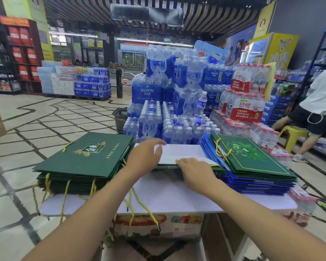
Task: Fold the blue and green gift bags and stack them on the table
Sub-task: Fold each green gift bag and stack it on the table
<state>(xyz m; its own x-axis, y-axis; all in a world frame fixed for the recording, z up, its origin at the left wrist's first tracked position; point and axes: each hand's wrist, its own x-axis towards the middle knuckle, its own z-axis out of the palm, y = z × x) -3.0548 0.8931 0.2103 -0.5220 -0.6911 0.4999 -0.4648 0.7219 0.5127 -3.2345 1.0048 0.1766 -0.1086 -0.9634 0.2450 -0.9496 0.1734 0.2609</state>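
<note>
Fingers (pixel 159 145) of the left hand (pixel 145 157) lie loose on the bag (pixel 181 151); right hand (pixel 194 170) covers its edge, grip unclear.

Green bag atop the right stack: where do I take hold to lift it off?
The green bag lies flat, so only its edges offer a grip. Pinch the edge by its gold rope handle, coming from the middle of the table, where the right hand is nearest.
</note>
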